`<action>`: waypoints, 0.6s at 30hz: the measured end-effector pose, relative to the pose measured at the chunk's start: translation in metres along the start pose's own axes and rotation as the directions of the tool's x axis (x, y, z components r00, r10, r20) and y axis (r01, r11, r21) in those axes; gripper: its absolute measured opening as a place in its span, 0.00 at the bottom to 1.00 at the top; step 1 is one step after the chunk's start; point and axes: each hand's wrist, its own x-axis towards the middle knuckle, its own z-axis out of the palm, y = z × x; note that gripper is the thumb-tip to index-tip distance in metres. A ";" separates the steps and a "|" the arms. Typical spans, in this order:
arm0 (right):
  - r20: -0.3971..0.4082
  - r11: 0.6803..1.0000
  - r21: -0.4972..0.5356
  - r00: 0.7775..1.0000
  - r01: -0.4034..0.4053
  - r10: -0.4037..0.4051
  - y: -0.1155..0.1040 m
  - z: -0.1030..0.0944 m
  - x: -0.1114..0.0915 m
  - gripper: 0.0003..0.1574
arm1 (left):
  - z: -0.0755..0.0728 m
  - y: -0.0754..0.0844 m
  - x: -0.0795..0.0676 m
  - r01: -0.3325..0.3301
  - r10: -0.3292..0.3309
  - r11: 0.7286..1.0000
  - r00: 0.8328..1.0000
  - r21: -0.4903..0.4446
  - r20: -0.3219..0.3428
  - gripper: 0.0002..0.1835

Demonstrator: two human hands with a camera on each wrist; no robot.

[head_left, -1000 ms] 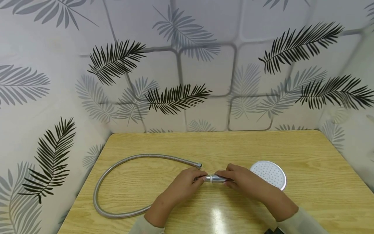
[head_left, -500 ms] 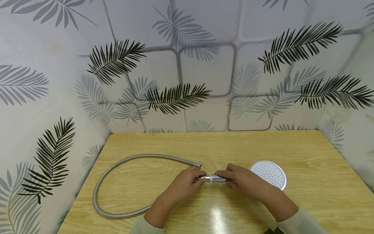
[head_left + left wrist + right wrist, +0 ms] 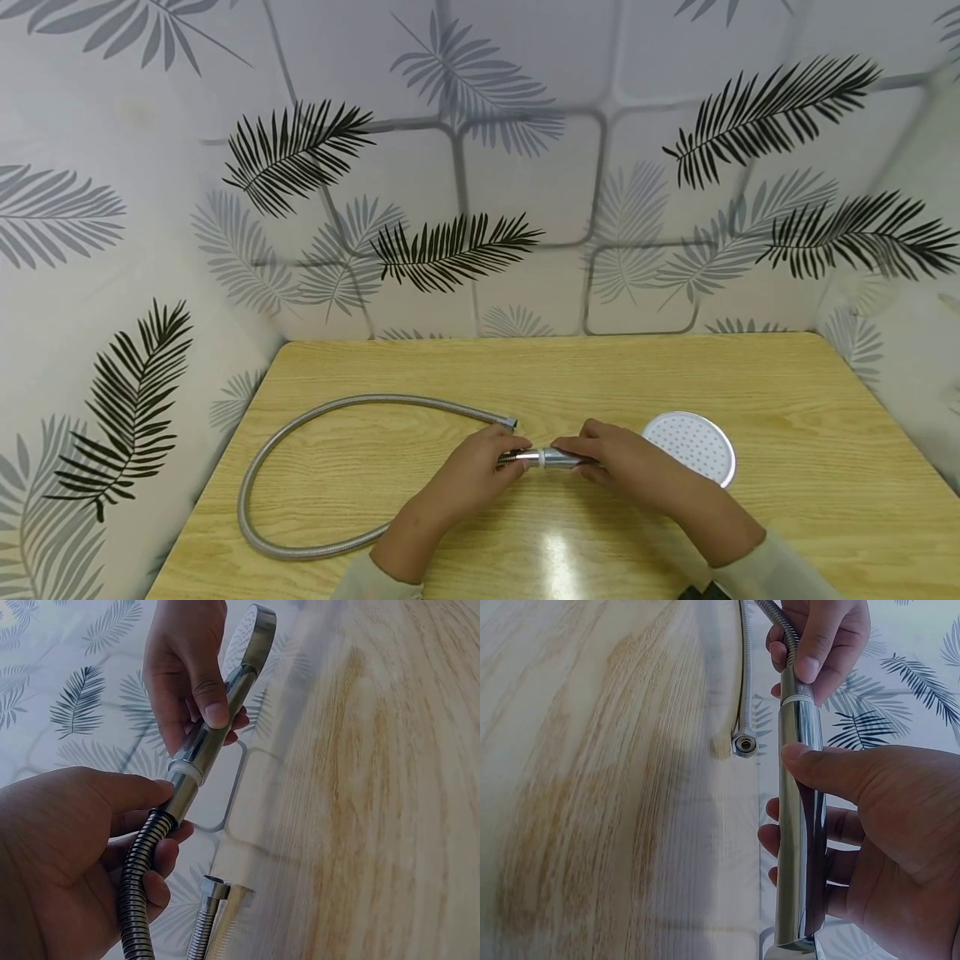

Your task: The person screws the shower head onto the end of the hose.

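A chrome hand shower [image 3: 562, 458] is held just above the table, its round white spray face [image 3: 690, 448] at the right. My right hand [image 3: 630, 467] grips its handle [image 3: 799, 817], thumb on one side and fingers on the other. With thumb and fingers, my left hand [image 3: 472, 471] pinches the metal connector [image 3: 180, 796] of a ribbed metal shower hose [image 3: 247, 492]. The connector lines up with the handle's end, and a white ring [image 3: 186, 771] shows at the joint. Whether the threads are engaged, I cannot tell.
The hose curves in a wide loop over the left of the wooden table [image 3: 570, 375]. Its other end, a hex nut [image 3: 511, 423], lies just behind my left hand. A leaf-patterned wall [image 3: 525, 183] stands behind the table. Something black [image 3: 703, 592] shows by my right sleeve.
My left thumb and fingertips have shifted slightly at the connector, and a little more of the ribbed hose shows between them. My right hand and the shower look still.
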 end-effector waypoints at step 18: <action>0.002 1.000 -0.007 1.000 0.008 -0.008 0.000 0.001 0.000 0.25 | 0.000 0.001 0.002 0.017 -0.017 1.000 1.000 0.000 0.006 0.16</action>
